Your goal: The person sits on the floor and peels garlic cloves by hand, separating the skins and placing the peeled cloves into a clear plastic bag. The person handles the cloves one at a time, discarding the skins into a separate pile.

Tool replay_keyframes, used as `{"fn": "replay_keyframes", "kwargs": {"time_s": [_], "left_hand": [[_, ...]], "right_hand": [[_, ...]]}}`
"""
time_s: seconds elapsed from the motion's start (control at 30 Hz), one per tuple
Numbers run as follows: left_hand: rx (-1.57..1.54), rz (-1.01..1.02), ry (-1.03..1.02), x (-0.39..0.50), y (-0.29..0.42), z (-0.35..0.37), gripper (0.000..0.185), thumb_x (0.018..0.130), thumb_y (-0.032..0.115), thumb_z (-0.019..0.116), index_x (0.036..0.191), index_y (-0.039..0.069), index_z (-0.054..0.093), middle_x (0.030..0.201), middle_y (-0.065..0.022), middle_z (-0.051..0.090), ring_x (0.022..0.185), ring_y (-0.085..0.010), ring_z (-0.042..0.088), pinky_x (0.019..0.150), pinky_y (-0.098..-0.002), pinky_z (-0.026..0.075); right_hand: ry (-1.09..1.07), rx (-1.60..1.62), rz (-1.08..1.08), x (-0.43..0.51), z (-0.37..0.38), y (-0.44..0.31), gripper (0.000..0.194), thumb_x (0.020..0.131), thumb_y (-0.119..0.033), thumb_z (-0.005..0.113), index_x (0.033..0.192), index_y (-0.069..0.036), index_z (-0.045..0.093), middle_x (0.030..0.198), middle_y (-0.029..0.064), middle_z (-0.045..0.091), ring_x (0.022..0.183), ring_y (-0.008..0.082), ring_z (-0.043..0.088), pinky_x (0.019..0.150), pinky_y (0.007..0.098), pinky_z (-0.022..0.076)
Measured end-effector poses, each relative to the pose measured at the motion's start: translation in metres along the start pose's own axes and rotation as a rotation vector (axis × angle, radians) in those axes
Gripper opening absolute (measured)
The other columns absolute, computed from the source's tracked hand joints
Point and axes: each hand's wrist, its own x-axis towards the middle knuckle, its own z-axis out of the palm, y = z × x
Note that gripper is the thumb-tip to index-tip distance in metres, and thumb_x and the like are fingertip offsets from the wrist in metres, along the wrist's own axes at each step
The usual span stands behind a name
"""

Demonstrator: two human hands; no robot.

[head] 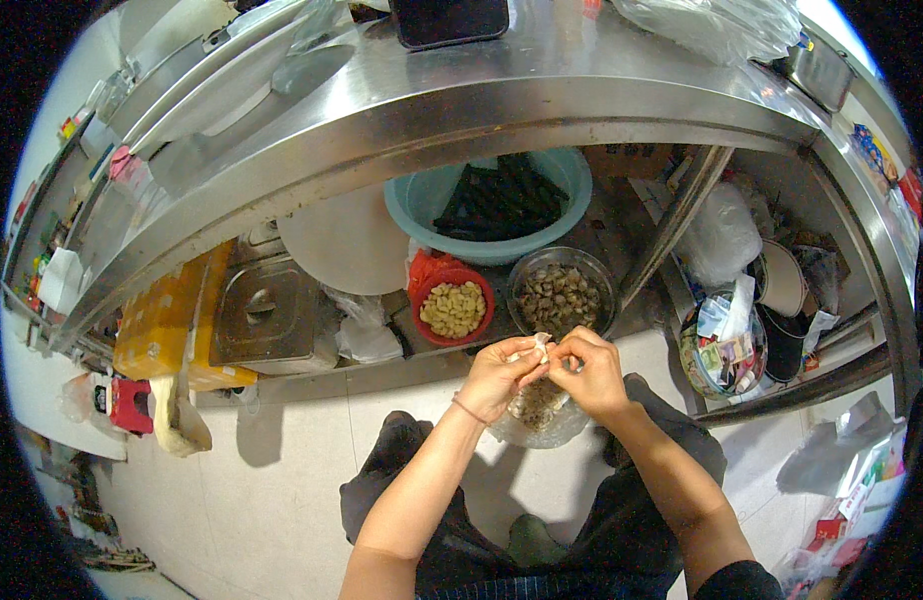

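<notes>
My left hand [506, 375] pinches a small whitish piece [540, 345], perhaps a garlic clove with its skin, between thumb and fingers. Right beside it, the fingertips of my right hand [590, 371] are closed at the same piece. Below both hands lies a clear plastic bag [540, 435] with pale and brownish scraps. Just beyond them, a clear bowl [515, 300] holds many small brownish-grey pieces. To its left a red plastic bowl [490, 319] is filled with pale peeled cloves that look like garlic.
A light blue basin [488, 251] with long dark green vegetables stands on the low shelf. A steel counter [461, 105] overhangs it. At left are a lidded steel container [263, 319] and a yellow-taped box [158, 330]; at right, a round tin [690, 367] of odds and ends.
</notes>
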Motion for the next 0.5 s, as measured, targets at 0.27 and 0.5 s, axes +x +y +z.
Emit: {"fn": "replay_keyframes", "kwargs": {"time_s": [0.27, 0.5], "left_hand": [[0.062, -0.031, -0.112, 0.002, 0.002, -0.006, 0.027, 0.091, 0.006, 0.06, 0.117, -0.002, 0.057, 0.109, -0.0099, 0.062, 0.101, -0.0176, 0.061, 0.093, -0.0289, 0.049], [0.076, -0.068, -0.119, -0.001, 0.006, 0.004, 0.024, 0.091, 0.008, 0.06, 0.113, -0.002, 0.058, 0.106, -0.0103, 0.062, 0.098, -0.0194, 0.063, 0.091, -0.0281, 0.051]], "right_hand": [[0.07, -0.076, 0.048, 0.01, -0.012, -0.002, 0.009, 0.071, -0.007, 0.07, 0.076, -0.004, 0.063, 0.076, 0.0078, 0.057, 0.059, 0.0205, 0.056, 0.055, 0.0319, 0.0461], [0.061, -0.001, 0.141, 0.012, -0.014, -0.001, 0.007, 0.075, -0.005, 0.068, 0.08, -0.001, 0.064, 0.079, 0.0068, 0.058, 0.062, 0.015, 0.053, 0.058, 0.0273, 0.0439]]}}
